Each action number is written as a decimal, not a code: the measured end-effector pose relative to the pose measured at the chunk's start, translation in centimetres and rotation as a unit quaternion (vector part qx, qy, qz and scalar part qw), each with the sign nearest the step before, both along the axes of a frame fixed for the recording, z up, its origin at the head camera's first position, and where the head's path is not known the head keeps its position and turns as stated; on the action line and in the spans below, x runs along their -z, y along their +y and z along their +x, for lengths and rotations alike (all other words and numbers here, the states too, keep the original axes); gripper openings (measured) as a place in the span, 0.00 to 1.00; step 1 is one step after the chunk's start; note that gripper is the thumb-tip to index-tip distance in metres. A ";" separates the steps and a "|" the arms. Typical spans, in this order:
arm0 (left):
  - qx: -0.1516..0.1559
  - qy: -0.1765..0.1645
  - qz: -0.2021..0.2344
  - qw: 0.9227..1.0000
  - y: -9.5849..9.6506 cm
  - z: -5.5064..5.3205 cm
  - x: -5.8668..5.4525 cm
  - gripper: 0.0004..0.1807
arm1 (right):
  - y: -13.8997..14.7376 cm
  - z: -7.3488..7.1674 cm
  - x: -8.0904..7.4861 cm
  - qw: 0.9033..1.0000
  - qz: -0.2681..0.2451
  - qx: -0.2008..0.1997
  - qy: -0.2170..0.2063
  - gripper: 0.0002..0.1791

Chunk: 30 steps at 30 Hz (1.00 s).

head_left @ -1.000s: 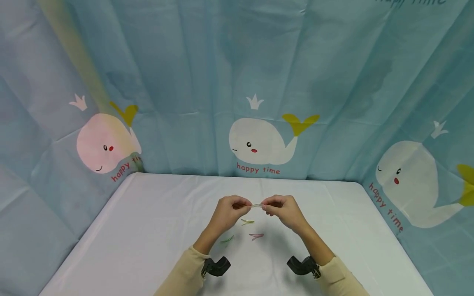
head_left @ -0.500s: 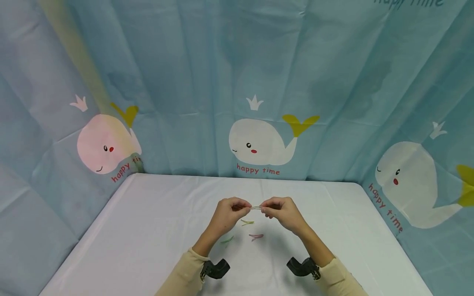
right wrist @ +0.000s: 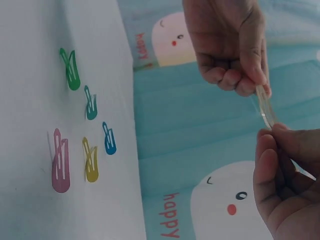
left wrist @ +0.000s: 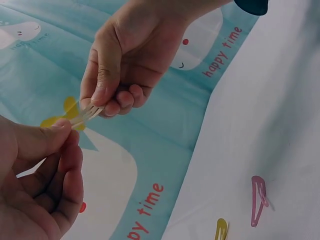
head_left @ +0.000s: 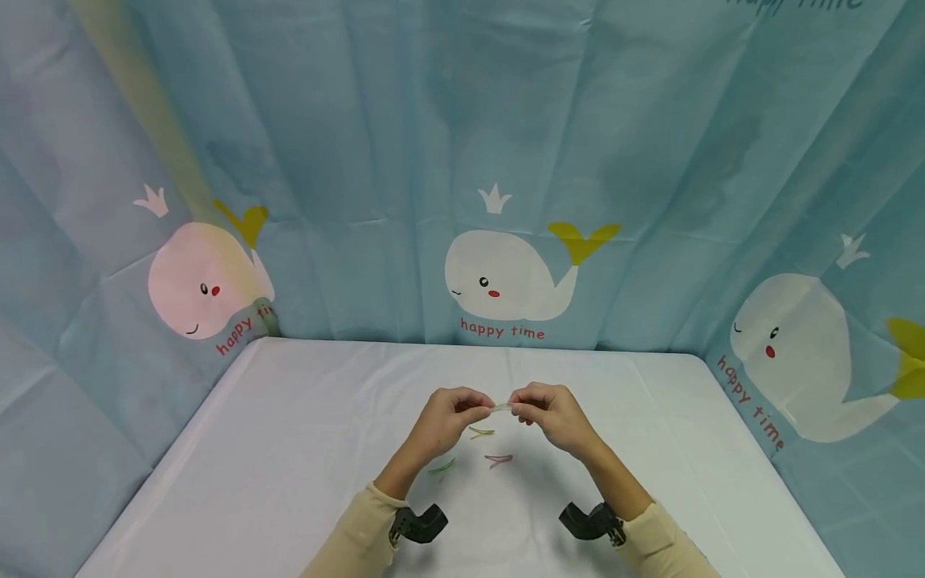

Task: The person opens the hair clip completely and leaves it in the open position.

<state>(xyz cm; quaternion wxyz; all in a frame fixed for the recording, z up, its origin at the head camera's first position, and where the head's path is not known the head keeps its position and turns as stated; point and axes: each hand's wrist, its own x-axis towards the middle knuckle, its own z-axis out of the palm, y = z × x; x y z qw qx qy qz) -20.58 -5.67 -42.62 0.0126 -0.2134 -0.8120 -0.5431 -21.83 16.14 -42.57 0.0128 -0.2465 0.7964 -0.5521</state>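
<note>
Between my hands, above the table, is a pale cream snap hair clip [right wrist: 265, 107]. My left hand [head_left: 442, 421] pinches one end with thumb and fingers. At the other end, my right hand [head_left: 558, 415] grips it the same way; the fingertips cover both ends. Below, on the white cloth, lie a pink hair clip [head_left: 499, 461], a yellow hair clip [head_left: 482, 433] and a green hair clip [head_left: 443, 467], each with its parts sprung apart. The right wrist view also shows a teal hair clip [right wrist: 90, 103] and a blue hair clip [right wrist: 109, 138], both sprung apart.
A white-covered table [head_left: 275, 466] spreads under both arms. Behind and beside it hangs a blue curtain [head_left: 347, 201] printed with whales. Each wrist carries a black camera mount, such as the left mount [head_left: 419, 525].
Both hands keep their pinch on the cream hair clip, which has sunk slightly in the head view and tilts a little more. The clips on the table have stayed where they were.
</note>
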 end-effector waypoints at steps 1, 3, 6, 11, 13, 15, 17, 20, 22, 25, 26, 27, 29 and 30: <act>0.008 -0.005 0.000 1.000 0.0 0.0 0.0 0.08 | 0.0 0.0 0.0 1.000 -0.001 -0.004 0.007 0.07; 0.017 -0.004 0.001 1.000 -0.1 -0.1 0.0 0.09 | 0.1 0.1 0.1 1.000 -0.008 -0.016 0.019 0.07; 0.014 0.002 0.001 1.000 -0.1 -0.1 0.0 0.09 | 0.1 0.1 0.1 0.999 -0.017 -0.032 0.026 0.08; -0.006 0.012 0.004 1.000 -0.1 0.0 -0.1 0.08 | 0.0 0.0 0.3 0.999 -0.031 -0.023 0.012 0.08; -0.010 0.010 0.003 1.000 -0.1 0.0 -0.1 0.08 | 0.0 -0.1 0.4 0.999 -0.038 -0.017 0.003 0.08; -0.011 0.003 0.003 1.000 -0.1 0.1 -0.1 0.08 | 0.1 -0.1 0.4 0.999 -0.042 -0.010 -0.004 0.08; -0.009 -0.002 0.004 1.000 -0.1 0.0 0.0 0.08 | 0.1 -0.1 0.4 0.999 -0.046 -0.006 -0.010 0.09; -0.004 -0.006 0.010 1.000 -0.1 0.1 0.0 0.10 | 0.1 0.0 0.4 0.999 -0.049 0.001 -0.011 0.09; -0.001 -0.008 0.015 1.000 -0.1 0.1 -0.1 0.10 | 0.1 0.0 0.4 0.999 -0.050 0.001 -0.008 0.09; 0.003 -0.012 0.021 1.000 -0.1 0.2 -0.2 0.09 | 0.1 0.0 0.3 0.999 -0.051 0.000 -0.005 0.09; 0.004 -0.012 0.021 1.000 -0.1 0.2 -0.2 0.09 | 0.2 0.0 0.3 0.999 -0.052 0.000 -0.005 0.09; 0.004 -0.014 0.021 1.000 -0.1 0.2 -0.2 0.09 | 0.2 0.0 0.3 0.999 -0.052 0.000 -0.005 0.09; 0.005 -0.014 0.020 1.000 -0.1 0.1 -0.1 0.09 | 0.2 0.0 0.2 0.999 -0.052 0.001 -0.008 0.09; 0.004 -0.014 0.019 1.000 -0.1 0.1 -0.1 0.09 | 0.2 0.0 0.2 0.999 -0.052 0.002 -0.009 0.09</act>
